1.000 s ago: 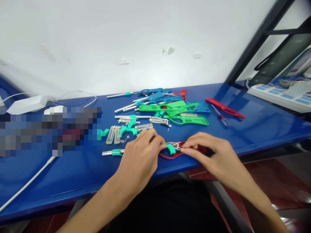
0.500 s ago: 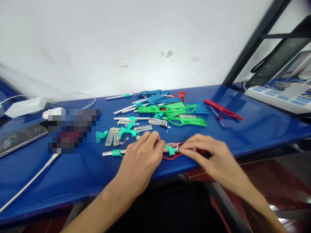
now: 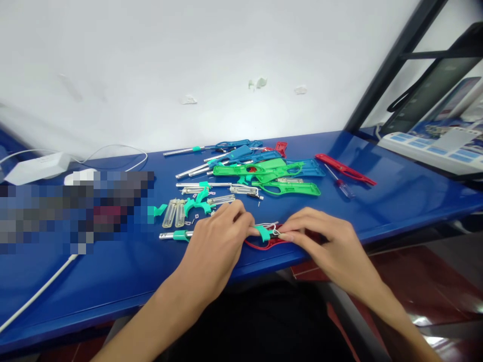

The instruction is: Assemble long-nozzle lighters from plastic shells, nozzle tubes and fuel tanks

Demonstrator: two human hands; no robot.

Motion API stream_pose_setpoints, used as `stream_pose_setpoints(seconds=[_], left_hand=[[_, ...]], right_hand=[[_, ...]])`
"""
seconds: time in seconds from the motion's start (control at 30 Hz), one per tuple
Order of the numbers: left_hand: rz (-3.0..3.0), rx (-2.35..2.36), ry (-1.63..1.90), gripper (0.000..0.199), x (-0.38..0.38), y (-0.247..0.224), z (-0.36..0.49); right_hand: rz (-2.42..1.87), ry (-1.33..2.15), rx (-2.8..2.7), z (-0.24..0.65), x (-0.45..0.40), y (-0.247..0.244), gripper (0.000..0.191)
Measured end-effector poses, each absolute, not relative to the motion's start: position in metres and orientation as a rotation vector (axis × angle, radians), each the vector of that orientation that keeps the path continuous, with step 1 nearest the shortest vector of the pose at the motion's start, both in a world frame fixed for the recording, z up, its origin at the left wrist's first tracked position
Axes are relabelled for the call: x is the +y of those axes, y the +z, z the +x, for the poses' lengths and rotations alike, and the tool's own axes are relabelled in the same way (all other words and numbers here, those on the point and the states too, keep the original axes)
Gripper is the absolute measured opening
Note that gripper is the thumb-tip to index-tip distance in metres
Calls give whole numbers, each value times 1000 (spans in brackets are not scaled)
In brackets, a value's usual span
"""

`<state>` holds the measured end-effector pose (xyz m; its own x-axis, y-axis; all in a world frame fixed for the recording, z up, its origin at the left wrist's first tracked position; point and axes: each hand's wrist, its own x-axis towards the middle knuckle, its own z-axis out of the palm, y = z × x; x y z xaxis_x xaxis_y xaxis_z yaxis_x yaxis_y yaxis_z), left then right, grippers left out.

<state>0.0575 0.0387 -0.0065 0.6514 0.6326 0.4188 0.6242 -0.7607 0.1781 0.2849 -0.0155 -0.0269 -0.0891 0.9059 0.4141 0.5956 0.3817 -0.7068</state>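
Note:
At the front of the table lies an opened stick lighter, its red half-shell (image 3: 259,246) showing below my fingers. A metal tube (image 3: 166,236) with a teal collar (image 3: 181,235) sticks out to the left. Closed over the middle of this lighter is my left hand (image 3: 221,241), its fingertips beside a teal trigger (image 3: 263,232). My right hand (image 3: 326,234) pinches at the lighter's right end, thumb and fingers by a looped white wire (image 3: 276,232) and a small dark part. The fingers partly hide what they grip.
Behind my hands lie green lighter shells (image 3: 289,188), blue shells (image 3: 311,167), clear fuel tanks (image 3: 175,213) and loose teal triggers (image 3: 198,205). A screwdriver (image 3: 344,189) rests by a red shell (image 3: 345,170) at the right. A white cable (image 3: 41,287) crosses the left side.
My left hand has shifted slightly left, and more of the red shell shows beneath the teal trigger. My right hand keeps pinching at nearly the same spot.

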Motion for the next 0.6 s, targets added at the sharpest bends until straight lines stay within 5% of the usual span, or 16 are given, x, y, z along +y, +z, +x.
stream_pose_setpoints(seconds=[0.6], left_hand=[[2870, 1034, 794, 24, 42, -15, 57]], right_hand=[[-1391, 551, -1765, 285, -17, -18, 10]])
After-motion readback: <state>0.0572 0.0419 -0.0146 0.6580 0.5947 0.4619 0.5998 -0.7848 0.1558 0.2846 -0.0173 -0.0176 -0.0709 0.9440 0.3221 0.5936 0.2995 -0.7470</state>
